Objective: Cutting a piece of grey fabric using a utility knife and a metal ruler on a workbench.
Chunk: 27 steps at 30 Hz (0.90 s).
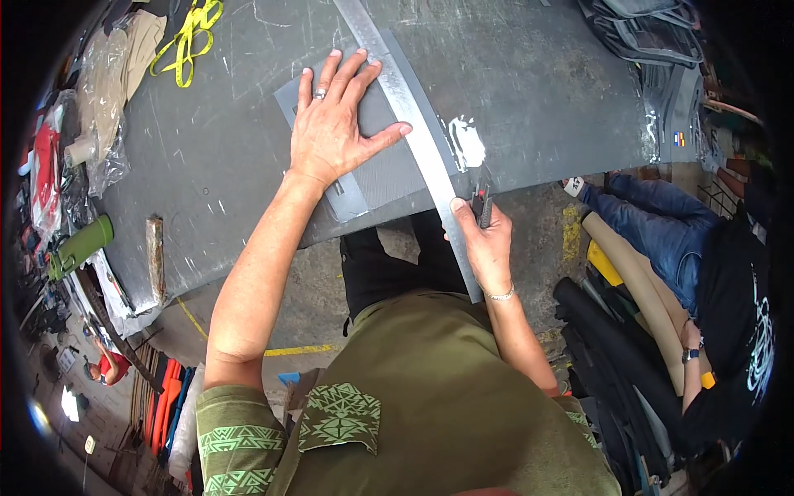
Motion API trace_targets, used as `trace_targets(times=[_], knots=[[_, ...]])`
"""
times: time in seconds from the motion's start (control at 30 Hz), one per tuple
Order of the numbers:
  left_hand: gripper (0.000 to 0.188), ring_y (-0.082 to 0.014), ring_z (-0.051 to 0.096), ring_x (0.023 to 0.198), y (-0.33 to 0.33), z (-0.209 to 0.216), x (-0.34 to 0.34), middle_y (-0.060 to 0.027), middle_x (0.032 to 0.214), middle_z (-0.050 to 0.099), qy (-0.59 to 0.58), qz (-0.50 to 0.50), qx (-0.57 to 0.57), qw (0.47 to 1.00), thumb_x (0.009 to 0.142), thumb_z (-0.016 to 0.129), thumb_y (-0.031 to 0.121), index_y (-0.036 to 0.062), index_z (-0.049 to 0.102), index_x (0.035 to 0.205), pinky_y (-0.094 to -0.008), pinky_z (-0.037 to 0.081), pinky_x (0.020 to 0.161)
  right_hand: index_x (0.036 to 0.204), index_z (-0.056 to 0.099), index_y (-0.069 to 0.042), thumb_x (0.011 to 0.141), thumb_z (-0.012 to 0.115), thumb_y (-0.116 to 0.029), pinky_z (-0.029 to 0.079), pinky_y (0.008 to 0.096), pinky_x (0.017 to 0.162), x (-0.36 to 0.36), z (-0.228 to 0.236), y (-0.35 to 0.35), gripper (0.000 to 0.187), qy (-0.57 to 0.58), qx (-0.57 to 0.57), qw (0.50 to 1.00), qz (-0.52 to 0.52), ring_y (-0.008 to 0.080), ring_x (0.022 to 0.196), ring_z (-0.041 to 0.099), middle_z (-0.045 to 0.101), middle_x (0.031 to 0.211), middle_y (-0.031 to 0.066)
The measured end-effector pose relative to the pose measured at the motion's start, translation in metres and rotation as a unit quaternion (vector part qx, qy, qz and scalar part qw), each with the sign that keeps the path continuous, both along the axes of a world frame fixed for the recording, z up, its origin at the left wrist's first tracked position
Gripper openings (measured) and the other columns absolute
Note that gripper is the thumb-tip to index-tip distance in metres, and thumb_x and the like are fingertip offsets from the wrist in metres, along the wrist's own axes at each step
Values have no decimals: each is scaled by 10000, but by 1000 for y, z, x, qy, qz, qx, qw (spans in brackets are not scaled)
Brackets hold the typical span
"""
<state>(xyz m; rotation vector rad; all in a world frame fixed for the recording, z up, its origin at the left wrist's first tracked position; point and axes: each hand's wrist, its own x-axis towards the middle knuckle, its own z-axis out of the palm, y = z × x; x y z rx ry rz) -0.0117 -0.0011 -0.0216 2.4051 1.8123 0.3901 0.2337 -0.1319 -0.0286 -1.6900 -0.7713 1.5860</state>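
Observation:
My left hand (pixel 329 139) lies flat with fingers spread on a grey sheet of material (pixel 389 174) near the table's front edge. Its thumb tip touches a long metal ruler (pixel 428 153), which crosses the sheet at a slant and juts past the edge toward me. Over that overhanging part, my right hand (pixel 491 252) is closed, thumb on top. The same hand also holds a dark utility knife (pixel 485 217) with a bit of red on it, pointing away from me. Fingers under the ruler are mostly hidden.
The dark, scratched table (pixel 562 124) carries a yellow measuring tape (pixel 187 45) at far left and stacked black pieces (pixel 653 33) at far right. Plastic-wrapped goods and a green bottle (pixel 83 246) line the left. Material rolls (pixel 633 289) and another person (pixel 719 298) are at right.

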Motion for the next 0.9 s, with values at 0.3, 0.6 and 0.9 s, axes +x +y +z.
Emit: trace_targets(times=[0.3, 0.6, 0.9], knots=[[945, -311, 306, 1521, 1, 0, 0, -45, 1589, 424, -1, -1, -2, 1000, 760, 719, 751, 171, 513, 1477, -598, 167, 1250, 897, 666, -15, 985, 718, -203, 558, 268, 558, 0, -2, 0, 215, 7, 1, 1000, -3, 96, 612, 639, 679, 744, 37], [953, -309, 293, 1530, 0, -1, 0, -47, 1596, 417, 4, -1, -4, 1000, 764, 709, 762, 179, 502, 1488, -596, 163, 1252, 894, 664, -11, 986, 711, -192, 560, 270, 559, -2, 0, 1, 209, 15, -5, 1000, -9, 102, 618, 643, 674, 740, 40], [958, -299, 293, 1529, 1, -4, -1, -45, 1595, 416, 7, -1, -1, 1000, 763, 699, 775, 183, 501, 1490, -595, 159, 1256, 886, 666, -10, 989, 702, -183, 561, 269, 562, -2, 0, 1, 204, 7, -7, 1000, -4, 99, 613, 638, 674, 736, 40]])
